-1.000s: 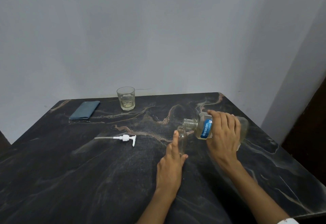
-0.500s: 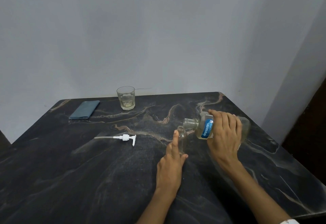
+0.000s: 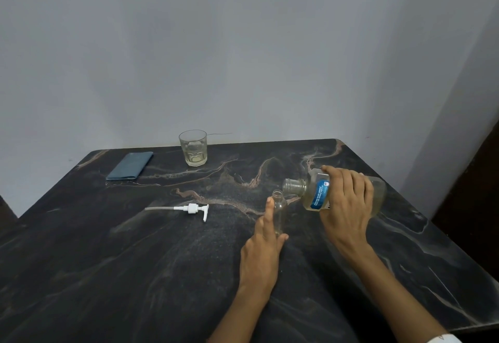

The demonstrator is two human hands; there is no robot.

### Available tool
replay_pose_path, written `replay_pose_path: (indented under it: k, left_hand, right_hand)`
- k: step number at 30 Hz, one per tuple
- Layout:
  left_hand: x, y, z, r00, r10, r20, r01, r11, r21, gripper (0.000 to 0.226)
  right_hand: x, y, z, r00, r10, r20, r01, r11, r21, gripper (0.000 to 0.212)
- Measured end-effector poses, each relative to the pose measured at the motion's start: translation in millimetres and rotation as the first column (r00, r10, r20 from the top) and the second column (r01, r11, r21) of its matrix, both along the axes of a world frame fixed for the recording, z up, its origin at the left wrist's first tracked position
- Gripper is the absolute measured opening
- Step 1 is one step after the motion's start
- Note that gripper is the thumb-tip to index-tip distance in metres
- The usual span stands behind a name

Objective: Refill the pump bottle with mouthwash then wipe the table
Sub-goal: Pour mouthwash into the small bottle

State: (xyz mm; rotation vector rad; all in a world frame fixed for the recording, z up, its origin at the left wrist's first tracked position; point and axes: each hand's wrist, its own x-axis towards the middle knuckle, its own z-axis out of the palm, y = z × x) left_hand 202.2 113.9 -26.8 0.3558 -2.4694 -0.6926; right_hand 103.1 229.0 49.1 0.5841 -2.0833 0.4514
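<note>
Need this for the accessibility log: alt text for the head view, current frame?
A right hand tips an uncapped mouthwash bottle toward the open neck of a small clear pump bottle steadied by the left hand on a dark marble table. Farther left lie the white pump head, a folded blue cloth and a drinking glass.

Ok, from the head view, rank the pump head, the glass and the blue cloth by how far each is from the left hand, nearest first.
Measured from the left hand:
1. Pump head, lying on the table to the hand's left.
2. Glass, standing farther back near the wall.
3. Blue cloth, folded at the far left corner.
</note>
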Motion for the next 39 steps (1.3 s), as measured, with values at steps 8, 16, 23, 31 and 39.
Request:
replay_pose_path:
  k: [8, 16, 23, 31, 39]
  left_hand:
    - [0.1, 0.3, 1.1, 1.0, 0.006, 0.014, -0.006, 1.0, -0.002, 0.093]
    - [-0.9, -0.2, 0.2, 1.0, -0.003, 0.012, 0.003, 1.0, 0.0, 0.096]
    - [-0.1, 0.3, 1.3, 1.0, 0.004, 0.013, -0.004, 1.0, -0.003, 0.092]
    - [0.6, 0.1, 2.7, 1.0, -0.012, 0.01, 0.012, 1.0, 0.021, 0.09]
    - [0.3, -0.2, 2.7, 1.0, -0.018, 0.011, 0.017, 1.0, 0.016, 0.092]
  right_hand:
    - [-0.7, -0.5, -2.5, 1.0, 0.001, -0.014, -0.001, 1.0, 0.007, 0.076]
    - [-2.2, -0.7, -4.2, 1.0, 0.002, -0.01, -0.002, 1.0, 0.004, 0.075]
    - [-1.9, -0.9, -2.6, 1.0, 0.011, -0.012, -0.011, 1.0, -0.003, 0.073]
    - [-3.0, 0.1, -2.2, 1.0, 0.006, -0.008, -0.006, 1.0, 0.01, 0.076]
    - [-3.0, -0.5, -2.1, 1.0, 0.004, 0.001, -0.004, 1.0, 0.016, 0.075]
